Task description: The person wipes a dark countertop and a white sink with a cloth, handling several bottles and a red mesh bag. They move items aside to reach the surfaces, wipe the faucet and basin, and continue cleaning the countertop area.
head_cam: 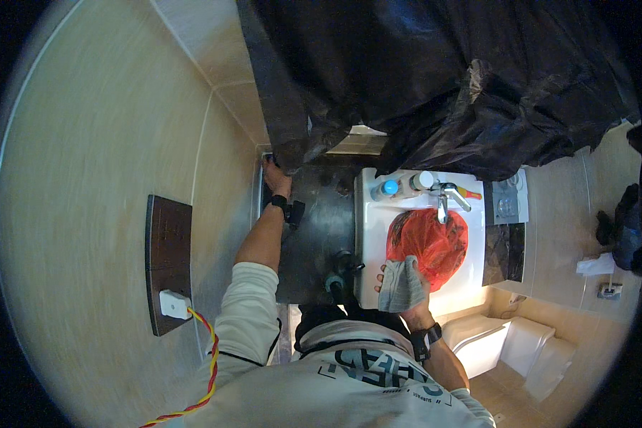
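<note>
My right hand [418, 311] holds a folded grey cloth [401, 289] over the near edge of a white washbasin [372, 230]. My left hand [276, 179] reaches to the far left corner of a dark countertop [315, 224], by the tiled wall. Its fingertips are partly hidden in shadow, so any object in them cannot be made out. A red plastic bag [428, 243] lies in the basin bowl, under a chrome faucet [445, 200]. On the basin's back ledge stand a blue-capped bottle [386, 190] and a white-capped bottle [418, 183]. A red-and-yellow tube [469, 193] lies beside the faucet.
Black plastic sheeting [433, 80] hangs across the far side, low over the basin's back. Near the counter's front edge stand dark bottles [343, 262]. A white plug [174, 305] with a twisted red-yellow cable [213, 348] sits in the left wall panel. A toilet [481, 342] stands right.
</note>
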The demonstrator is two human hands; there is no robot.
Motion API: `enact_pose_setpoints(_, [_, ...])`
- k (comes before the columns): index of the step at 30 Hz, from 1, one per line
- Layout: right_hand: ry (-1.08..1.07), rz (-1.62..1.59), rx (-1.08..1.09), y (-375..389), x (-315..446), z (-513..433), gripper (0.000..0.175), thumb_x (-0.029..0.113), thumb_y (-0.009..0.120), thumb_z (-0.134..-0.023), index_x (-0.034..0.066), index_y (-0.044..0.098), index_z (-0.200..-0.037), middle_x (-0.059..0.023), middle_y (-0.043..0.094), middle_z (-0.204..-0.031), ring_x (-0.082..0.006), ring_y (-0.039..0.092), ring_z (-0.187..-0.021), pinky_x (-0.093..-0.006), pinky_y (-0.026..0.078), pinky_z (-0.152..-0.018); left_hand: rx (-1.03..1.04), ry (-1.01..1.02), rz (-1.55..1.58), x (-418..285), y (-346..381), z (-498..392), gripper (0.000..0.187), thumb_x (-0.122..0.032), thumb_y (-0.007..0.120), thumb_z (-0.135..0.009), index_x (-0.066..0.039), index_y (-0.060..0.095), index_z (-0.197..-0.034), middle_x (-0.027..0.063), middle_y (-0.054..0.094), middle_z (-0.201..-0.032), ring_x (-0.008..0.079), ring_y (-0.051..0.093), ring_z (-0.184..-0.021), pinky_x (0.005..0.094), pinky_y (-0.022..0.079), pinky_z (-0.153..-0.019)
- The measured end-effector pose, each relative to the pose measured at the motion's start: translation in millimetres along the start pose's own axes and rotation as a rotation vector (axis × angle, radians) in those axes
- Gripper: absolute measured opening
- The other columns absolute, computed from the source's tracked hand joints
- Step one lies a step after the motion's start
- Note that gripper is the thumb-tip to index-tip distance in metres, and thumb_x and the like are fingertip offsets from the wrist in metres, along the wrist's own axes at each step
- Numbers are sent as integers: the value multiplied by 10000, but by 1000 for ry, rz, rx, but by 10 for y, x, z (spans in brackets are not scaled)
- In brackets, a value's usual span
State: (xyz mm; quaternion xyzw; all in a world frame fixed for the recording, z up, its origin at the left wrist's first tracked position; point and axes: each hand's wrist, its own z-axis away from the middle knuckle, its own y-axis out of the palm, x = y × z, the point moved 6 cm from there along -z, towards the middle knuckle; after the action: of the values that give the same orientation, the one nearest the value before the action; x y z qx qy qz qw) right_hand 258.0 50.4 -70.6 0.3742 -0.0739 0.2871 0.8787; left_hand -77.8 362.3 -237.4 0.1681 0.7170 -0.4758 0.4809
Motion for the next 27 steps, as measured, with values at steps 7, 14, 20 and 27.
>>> enact_pose_setpoints(7, [30,-138,226,169,-105,-7,601,534,512,-975,7,583,-1255,-179,658,-1159,-347,653,-1046,-524,545,-896,179,-364,297,-467,-273,546,426,-323,617,-970,10,632,-1235,165,676,-1180,323,601,-1124,382,429,-968])
enact_pose_setpoints(14, [-314,-142,289,744,382,-92,608,542,439,-1003,52,537,-1350,-160,632,-1230,-307,619,-1126,-527,491,-983,547,-280,640,-1634,-1136,1380,501,-446,489,-1043,-1,720,-1034,27,697,-972,141,570,-946,296,438,-859])
enact_pose_setpoints(20, [-872,1169,327,1721,33,483,576,386,464,-1043,48,361,-1498,-183,571,-1337,-273,566,-1205,-344,415,-1029,642,100,605,-2714,-1630,1822,501,-436,540,-1022,13,707,-876,25,677,-825,109,520,-721,288,395,-626])
enact_pose_setpoints(27, [-860,699,24,1480,-98,906,481,416,465,-1046,20,534,-1309,-69,645,-1108,-143,609,-981,-301,487,-866,684,240,539,-3160,-1769,2228,449,-377,548,-1029,36,702,-940,42,676,-906,115,558,-805,286,424,-739])
